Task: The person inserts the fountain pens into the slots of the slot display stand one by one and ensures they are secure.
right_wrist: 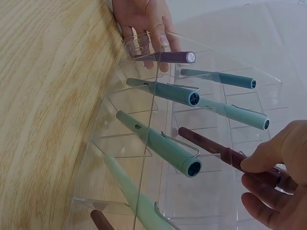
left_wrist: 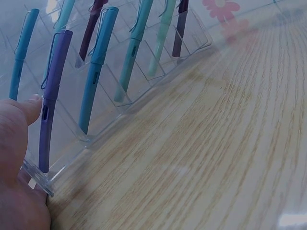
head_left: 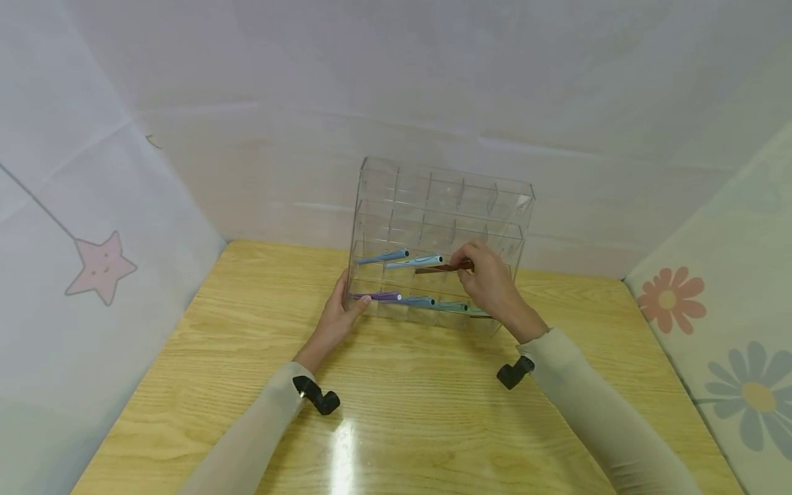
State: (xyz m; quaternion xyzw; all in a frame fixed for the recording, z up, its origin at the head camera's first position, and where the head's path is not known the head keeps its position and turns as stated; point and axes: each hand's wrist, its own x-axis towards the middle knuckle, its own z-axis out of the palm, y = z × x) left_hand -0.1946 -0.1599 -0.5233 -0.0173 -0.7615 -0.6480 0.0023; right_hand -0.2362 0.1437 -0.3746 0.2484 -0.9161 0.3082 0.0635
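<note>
A clear plastic pen rack (head_left: 442, 185) with tiers of compartments stands tilted on the table. At its lower left corner my left hand (head_left: 334, 320) grips the side, thumb in front beside a purple pen (left_wrist: 53, 100). My right hand (head_left: 491, 282) pinches a dark red pen (right_wrist: 206, 143) near its capped end; its lower end lies within a second-tier compartment. Left of it in that tier are a light blue pen (head_left: 414, 262) and a blue pen (head_left: 383, 256). The bottom tier also holds a blue pen (left_wrist: 98, 72), a green pen (right_wrist: 163, 148), a pale green pen (right_wrist: 127, 187) and a dark pen (left_wrist: 181, 28).
The wood-grain table (head_left: 383, 399) spreads in front of the rack. A pale cloth wall (head_left: 278, 179) rises close behind it. Side walls carry a pink star (head_left: 102, 267) at left and flower prints (head_left: 671, 300) at right. The upper two tiers show bare compartments.
</note>
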